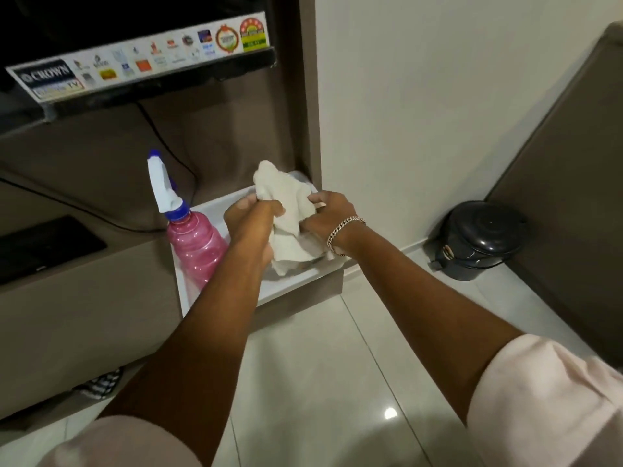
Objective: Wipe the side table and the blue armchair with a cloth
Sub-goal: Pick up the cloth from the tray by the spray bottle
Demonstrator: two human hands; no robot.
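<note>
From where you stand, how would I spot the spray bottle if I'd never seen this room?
Find the television at upper left, then drop to the white tray on the brown ledge below it. The spray bottle stands upright at the tray's left end, beside the left hand. It is the only pink thing there, with a blue collar and white trigger head.

A pink spray bottle (197, 246) with a white and blue trigger head stands upright at the left edge of the white ledge (286, 288) in front of me. Above it hangs a television (135, 45), a strip of stickers (141, 59) along its lower frame, and a black cable (161, 139) trails down behind. A small dark pedal bin (478, 239) sits on the glossy tiled floor (337, 382) by the wall, lid closed. A flat black object (43, 247) lies on the brown counter (84, 315) at my far left.
</note>
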